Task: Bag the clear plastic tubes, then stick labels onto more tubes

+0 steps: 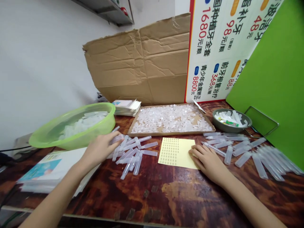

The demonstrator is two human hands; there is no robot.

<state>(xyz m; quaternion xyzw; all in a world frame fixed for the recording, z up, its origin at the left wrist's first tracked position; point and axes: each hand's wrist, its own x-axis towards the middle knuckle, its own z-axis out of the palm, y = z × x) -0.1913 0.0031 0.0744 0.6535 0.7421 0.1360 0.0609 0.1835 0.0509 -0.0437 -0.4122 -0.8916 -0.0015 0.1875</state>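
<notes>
On the left, my left hand [102, 148] reaches over a loose pile of clear plastic tubes [135, 153]. Its thumb and fingers close around a clear tube [117, 138], partly hidden and blurred. A yellow label sheet [177, 152] lies in front of me, with rows of small printed labels on its left part. My right hand [207, 161] rests on the right edge of that sheet, fingers stretched out and holding nothing visible. More clear tubes [242, 150] lie to the right of it, some side by side.
At left stand a green basin [38, 139] of translucent pieces and a paper stack [45, 171]. Behind the sheet is a shallow cardboard tray [171, 133] full of small clear parts. A grey bowl [231, 129], an upright cardboard sheet [142, 63] and a green panel [280, 79] border the table.
</notes>
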